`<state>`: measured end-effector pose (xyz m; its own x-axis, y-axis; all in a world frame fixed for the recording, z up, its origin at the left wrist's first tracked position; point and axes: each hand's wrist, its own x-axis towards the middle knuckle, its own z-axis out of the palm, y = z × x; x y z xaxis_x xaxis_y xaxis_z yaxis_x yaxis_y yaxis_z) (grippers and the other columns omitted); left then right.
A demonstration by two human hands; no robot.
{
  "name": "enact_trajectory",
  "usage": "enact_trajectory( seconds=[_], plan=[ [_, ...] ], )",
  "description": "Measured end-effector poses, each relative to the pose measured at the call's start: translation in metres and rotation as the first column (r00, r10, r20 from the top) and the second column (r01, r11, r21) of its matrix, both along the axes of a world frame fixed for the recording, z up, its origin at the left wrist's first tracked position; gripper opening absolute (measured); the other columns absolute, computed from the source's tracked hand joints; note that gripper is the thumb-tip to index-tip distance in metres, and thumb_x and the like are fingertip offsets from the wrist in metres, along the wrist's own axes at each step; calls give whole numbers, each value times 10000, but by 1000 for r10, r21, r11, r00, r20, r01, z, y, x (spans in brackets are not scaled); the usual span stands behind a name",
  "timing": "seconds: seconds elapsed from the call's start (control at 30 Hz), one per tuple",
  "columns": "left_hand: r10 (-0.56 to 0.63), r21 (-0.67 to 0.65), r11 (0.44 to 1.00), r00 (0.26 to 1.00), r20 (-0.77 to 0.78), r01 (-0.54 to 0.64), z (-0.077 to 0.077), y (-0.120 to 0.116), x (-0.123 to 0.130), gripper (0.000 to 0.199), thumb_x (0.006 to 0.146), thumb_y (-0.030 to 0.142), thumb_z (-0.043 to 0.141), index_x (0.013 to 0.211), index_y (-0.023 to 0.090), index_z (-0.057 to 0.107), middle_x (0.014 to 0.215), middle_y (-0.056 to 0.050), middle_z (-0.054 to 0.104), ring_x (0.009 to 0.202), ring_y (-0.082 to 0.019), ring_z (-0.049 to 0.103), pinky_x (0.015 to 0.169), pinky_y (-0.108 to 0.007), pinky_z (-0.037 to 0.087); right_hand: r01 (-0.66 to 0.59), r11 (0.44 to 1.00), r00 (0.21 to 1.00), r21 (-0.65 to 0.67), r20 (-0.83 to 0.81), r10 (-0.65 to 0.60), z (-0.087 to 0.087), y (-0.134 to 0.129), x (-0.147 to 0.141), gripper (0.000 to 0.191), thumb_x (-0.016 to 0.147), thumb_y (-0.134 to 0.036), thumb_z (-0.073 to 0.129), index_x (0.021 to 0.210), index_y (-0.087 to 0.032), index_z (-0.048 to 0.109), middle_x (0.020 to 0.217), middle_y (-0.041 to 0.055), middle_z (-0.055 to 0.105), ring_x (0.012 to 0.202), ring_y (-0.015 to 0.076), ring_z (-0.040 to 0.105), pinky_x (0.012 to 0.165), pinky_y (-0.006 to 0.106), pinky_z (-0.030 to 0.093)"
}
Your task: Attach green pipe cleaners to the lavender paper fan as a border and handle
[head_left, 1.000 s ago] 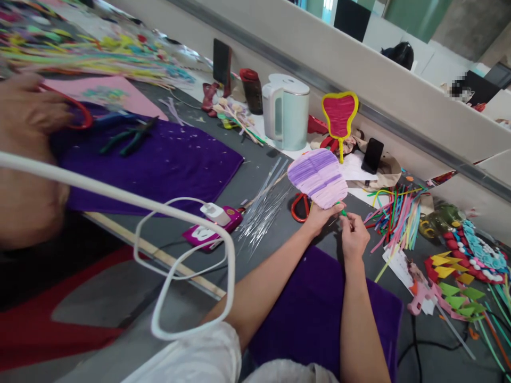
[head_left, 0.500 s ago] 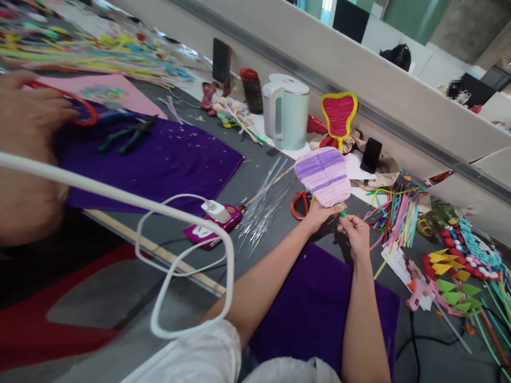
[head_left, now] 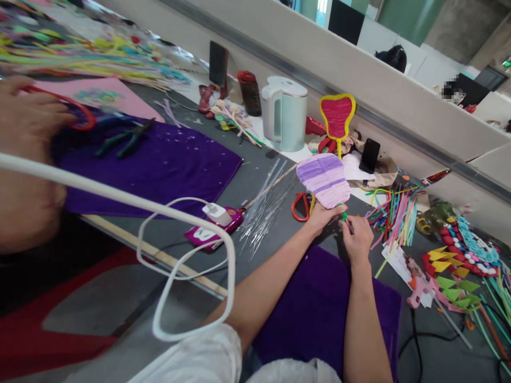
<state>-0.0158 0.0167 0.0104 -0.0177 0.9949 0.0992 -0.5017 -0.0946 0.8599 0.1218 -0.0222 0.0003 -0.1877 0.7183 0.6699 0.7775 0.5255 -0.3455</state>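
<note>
The striped panel (head_left: 324, 180), purple and pale pink, is held up above the bench (head_left: 255, 159), between its near and far edges. The left hand (head_left: 321, 215) grips it at the lower edge; the right hand (head_left: 358, 236), fingers drawn narrow, pinches a green strip (head_left: 344, 215) at its base. Just left of the panel lie red-handled scissors (head_left: 300, 207), then a spread of thin wires (head_left: 261, 226). Beyond it, towards the bench's far edge, a red fan shape (head_left: 337, 118) with a yellow rim stands upright between a kettle (head_left: 293, 117) and a phone (head_left: 370, 156). Coloured stems (head_left: 395, 213) lie to the right. A purple cloth (head_left: 307, 308) covers the near edge beneath the forearms. At the bench's left end, a co-worker's hand (head_left: 35, 111) holds a red-handled tool (head_left: 84, 118) near pliers (head_left: 128, 141).
</note>
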Motion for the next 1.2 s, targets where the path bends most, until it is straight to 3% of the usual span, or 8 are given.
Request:
enact_trajectory(
  seconds=[0.2,0.3,0.4,0.5,0.63,0.73,0.9,1.2],
  plan=[
    [3,65,998,998,-64,1,0,-3,-1,346,582,350,864,786,114,716,725,-54,677,594,-124,551,527,-248,439,54,977,949,-208,-293,-115,3,-2,-5,308,913,-416,531,769,-190,683,735,48,673,725,178,582,715,307,433],
    [-3,59,998,995,-100,9,0,-5,-2,339,594,360,854,789,113,727,767,-71,697,649,-144,588,581,-262,466,-188,874,759,-448,-631,-161,2,-1,-10,332,858,-467,568,729,-175,659,662,26,659,603,146,572,606,273,437],
    [7,50,999,993,-120,-1,1,-5,-2,334,594,353,852,783,109,725,754,-68,695,636,-142,587,587,-266,468,-371,757,593,-538,-764,-253,0,1,-15,350,802,-502,607,752,-157,636,622,17,647,489,113,509,488,237,389],
    [40,23,999,996,-80,-39,1,-4,-1,344,581,346,860,776,108,704,701,-46,670,562,-112,538,516,-244,427,-168,855,643,-491,-712,-282,-1,0,-19,327,779,-476,648,872,-164,614,674,8,649,524,114,523,507,236,416],
    [42,5,999,999,8,-42,-1,-1,2,390,556,343,874,802,112,678,697,-35,662,528,-96,516,461,-228,397,102,971,861,-215,-470,-194,-2,-6,-21,227,891,-397,558,955,-185,609,837,49,662,718,148,603,701,280,490],
    [37,-7,999,999,25,-37,-2,0,3,385,554,336,876,783,114,661,678,-27,654,504,-86,502,449,-224,393,104,991,940,-81,-316,-125,-4,-8,-20,253,959,-348,466,992,-175,647,925,99,679,848,177,633,791,310,500],
    [34,-27,999,999,22,-33,1,-2,2,369,560,337,873,767,113,665,668,-33,656,513,-89,508,455,-223,390,106,993,961,-50,-252,-115,-4,-6,-16,300,978,-347,441,1045,-172,676,957,116,694,912,194,644,866,352,503],
    [37,36,999,999,-25,-36,3,-1,-5,349,560,341,874,758,103,713,686,-48,664,545,-101,523,496,-238,413,-9,964,899,-267,-424,-109,1,-5,-17,290,915,-394,496,921,-179,690,827,67,673,660,156,620,660,292,501]
  ],
)
